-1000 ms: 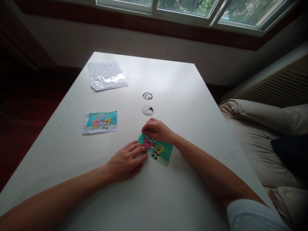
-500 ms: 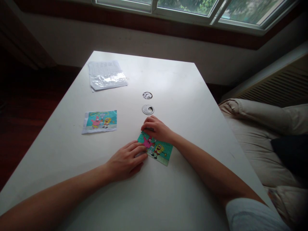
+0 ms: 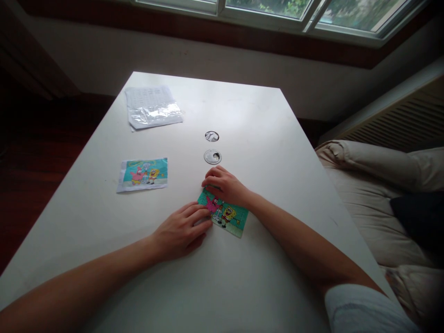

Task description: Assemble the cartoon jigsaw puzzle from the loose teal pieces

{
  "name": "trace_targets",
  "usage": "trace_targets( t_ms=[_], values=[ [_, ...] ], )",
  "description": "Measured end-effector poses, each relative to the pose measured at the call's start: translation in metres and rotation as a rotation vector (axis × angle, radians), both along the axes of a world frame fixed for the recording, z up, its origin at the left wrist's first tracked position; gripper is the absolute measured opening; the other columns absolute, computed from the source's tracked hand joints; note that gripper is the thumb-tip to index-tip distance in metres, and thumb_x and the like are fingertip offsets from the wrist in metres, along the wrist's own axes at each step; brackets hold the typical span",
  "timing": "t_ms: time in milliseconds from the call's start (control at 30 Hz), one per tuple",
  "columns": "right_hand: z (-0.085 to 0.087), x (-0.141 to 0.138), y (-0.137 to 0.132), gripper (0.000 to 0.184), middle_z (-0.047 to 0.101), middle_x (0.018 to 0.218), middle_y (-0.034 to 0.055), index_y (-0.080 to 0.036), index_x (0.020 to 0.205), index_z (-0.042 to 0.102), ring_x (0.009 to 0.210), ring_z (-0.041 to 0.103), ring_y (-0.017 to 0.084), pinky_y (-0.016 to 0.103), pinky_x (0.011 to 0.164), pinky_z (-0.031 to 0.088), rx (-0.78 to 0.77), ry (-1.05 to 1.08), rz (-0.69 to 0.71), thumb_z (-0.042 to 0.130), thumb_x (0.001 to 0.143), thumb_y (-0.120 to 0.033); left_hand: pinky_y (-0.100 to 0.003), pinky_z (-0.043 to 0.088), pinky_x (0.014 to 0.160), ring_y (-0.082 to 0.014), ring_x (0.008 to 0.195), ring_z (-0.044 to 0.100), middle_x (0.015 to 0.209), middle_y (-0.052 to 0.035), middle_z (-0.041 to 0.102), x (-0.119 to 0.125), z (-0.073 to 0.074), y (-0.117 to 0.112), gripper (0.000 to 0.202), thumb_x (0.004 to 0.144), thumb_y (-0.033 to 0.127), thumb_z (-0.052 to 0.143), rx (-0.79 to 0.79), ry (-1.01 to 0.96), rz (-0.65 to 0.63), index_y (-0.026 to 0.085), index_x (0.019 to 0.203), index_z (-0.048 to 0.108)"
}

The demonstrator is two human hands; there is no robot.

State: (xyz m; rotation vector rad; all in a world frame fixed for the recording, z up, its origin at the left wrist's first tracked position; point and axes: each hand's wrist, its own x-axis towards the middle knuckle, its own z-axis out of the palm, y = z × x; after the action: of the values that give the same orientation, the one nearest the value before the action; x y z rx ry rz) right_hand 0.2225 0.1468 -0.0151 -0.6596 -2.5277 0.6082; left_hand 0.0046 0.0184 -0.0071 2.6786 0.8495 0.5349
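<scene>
A small jigsaw puzzle [image 3: 231, 216] with cartoon figures, one pink and one yellow, on a green ground lies flat and tilted on the white table. My left hand [image 3: 183, 231] rests at its left edge, fingers stretched out and slightly apart, their tips over the border. At the upper left corner is my right hand [image 3: 224, 185], its fingers curled together on the puzzle edge and covering part of the top. Whatever lies under those fingertips is hidden. Left of the hands lies a picture sheet [image 3: 145, 175] with the same cartoon scene.
Papers in a clear plastic sleeve [image 3: 152, 107] lie at the table's far left. Two round inserts, a far one [image 3: 211, 136] and a near one [image 3: 212, 157], are set in the white table [image 3: 249, 120]. A beige sofa [image 3: 360, 203] stands along the right side.
Both hands keep nearly the same place on the puzzle. The whole view has shifted very slightly.
</scene>
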Motion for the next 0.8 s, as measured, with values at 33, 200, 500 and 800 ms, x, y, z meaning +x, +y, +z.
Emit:
trace_targets(
  t_ms=[33, 200, 500, 800],
  values=[
    [0.000, 0.000, 0.000, 0.015, 0.064, 0.103, 0.0085, -0.023, 0.101, 0.071, 0.099, 0.054, 0.021, 0.037, 0.091, 0.049, 0.005, 0.003, 0.002, 0.056, 0.098, -0.023, -0.049, 0.042, 0.116, -0.0263, 0.125, 0.054, 0.129, -0.0128, 0.061, 0.000, 0.000, 0.000, 0.029, 0.093, 0.019, 0.053, 0.001, 0.000, -0.001, 0.017, 0.120, 0.061],
    [0.001, 0.005, 0.001, 0.017, 0.069, 0.104, 0.0070, -0.023, 0.101, 0.071, 0.098, 0.057, 0.020, 0.036, 0.090, 0.050, -0.004, 0.054, 0.055, 0.055, 0.099, -0.023, -0.048, 0.042, 0.116, -0.0266, 0.124, 0.054, 0.130, -0.0129, 0.061, -0.001, 0.000, 0.000, 0.029, 0.093, 0.020, 0.053, 0.016, 0.000, -0.005, 0.016, 0.121, 0.061],
    [0.002, 0.009, -0.004, 0.017, 0.074, 0.107, 0.0052, -0.024, 0.102, 0.072, 0.103, 0.062, 0.021, 0.039, 0.093, 0.048, 0.091, 0.007, 0.138, 0.057, 0.097, -0.029, -0.048, 0.043, 0.115, -0.0265, 0.124, 0.055, 0.130, -0.0129, 0.062, 0.000, 0.001, 0.000, 0.028, 0.093, 0.019, 0.053, 0.016, 0.000, 0.003, 0.017, 0.119, 0.061],
    [0.006, 0.017, -0.018, 0.019, 0.071, 0.121, 0.0070, -0.023, 0.111, 0.070, 0.128, 0.058, 0.023, 0.043, 0.107, 0.042, 0.213, -0.103, 0.199, 0.057, 0.097, -0.024, -0.047, 0.043, 0.115, -0.0260, 0.122, 0.055, 0.129, -0.0129, 0.063, 0.001, 0.002, 0.001, 0.026, 0.092, 0.018, 0.054, 0.034, -0.004, 0.000, 0.016, 0.117, 0.062]
  ],
)
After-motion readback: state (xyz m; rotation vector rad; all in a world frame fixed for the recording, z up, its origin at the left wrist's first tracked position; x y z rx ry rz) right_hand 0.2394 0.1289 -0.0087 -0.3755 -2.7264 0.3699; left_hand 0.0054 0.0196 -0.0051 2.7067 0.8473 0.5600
